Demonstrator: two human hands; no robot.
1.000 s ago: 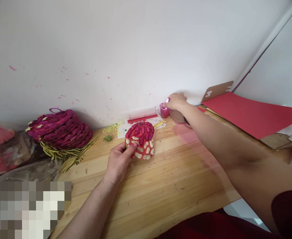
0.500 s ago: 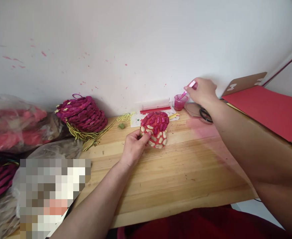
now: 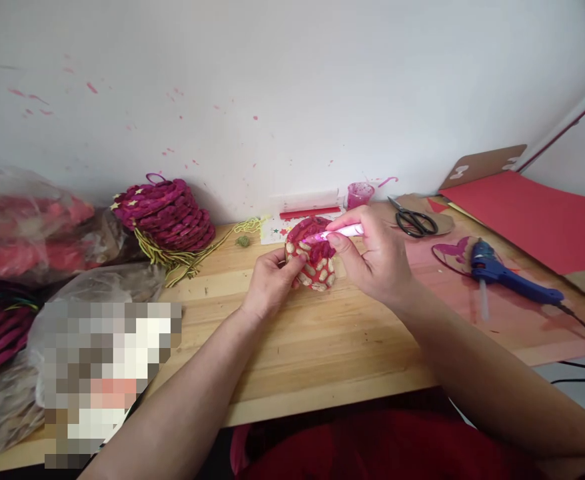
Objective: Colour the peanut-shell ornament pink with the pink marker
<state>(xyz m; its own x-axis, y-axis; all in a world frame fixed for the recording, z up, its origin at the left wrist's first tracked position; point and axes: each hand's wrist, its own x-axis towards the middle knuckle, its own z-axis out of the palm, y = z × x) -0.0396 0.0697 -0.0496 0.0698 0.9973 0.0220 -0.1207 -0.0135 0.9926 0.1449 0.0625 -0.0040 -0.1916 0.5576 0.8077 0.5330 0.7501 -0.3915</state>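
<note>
My left hand (image 3: 271,280) grips the lower left edge of a red craft piece (image 3: 317,270) covered with peanuts, thumb on its front. The upper peanuts are painted magenta; the lower ones keep their pale shell colour. In my right hand (image 3: 377,260) is a white-handled paintbrush (image 3: 345,232), its pink tip against the upper part of the piece. Behind them, by the wall, stands a clear plastic cup (image 3: 360,195) with magenta paint inside. My right hand partly covers the right side of the piece.
Black scissors (image 3: 415,223) and a blue glue gun (image 3: 512,280) lie on the right, near red card (image 3: 537,213). To the left are a stack of magenta pieces (image 3: 172,220) with yellow-green cords and plastic bags (image 3: 97,320). A red stick (image 3: 310,213) lies behind the work.
My right hand has brought the brush from the paint cup, left and nearer, onto the peanut-covered piece. The scissors and glue gun have come into view. My left hand keeps its hold.
</note>
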